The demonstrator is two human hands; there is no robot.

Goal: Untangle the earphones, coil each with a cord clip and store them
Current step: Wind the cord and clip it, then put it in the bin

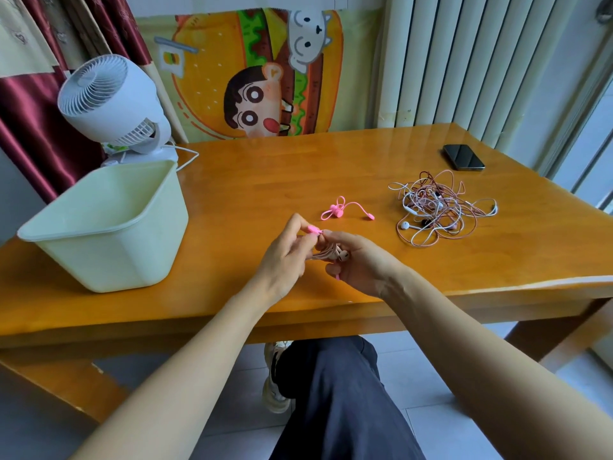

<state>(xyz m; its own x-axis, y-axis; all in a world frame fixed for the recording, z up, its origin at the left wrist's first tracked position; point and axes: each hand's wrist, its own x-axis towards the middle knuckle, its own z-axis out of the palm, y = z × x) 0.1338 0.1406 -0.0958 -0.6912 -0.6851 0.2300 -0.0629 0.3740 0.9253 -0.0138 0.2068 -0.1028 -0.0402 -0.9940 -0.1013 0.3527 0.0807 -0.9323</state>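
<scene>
Hovering above the table (232,180), a coiled earphone (332,254) is gripped in the curled fingers of the right hand (361,264); a pink cord clip (313,230) is pinched by the left hand (284,257); the tangled earphones (441,207) are seen lying far right, beside the spare clips (338,210).

Open lane: middle and back of the glossy orange wooden surface (252,174), bare. Left side blocked by a tall pale green plastic tub (106,227), with a white round fan (109,101) behind it. Right side: tangled pink and white earphone cords (438,207), then a black phone (463,156) beyond. A loose pink silicone cord clip (338,210) lies mid-lane.
</scene>
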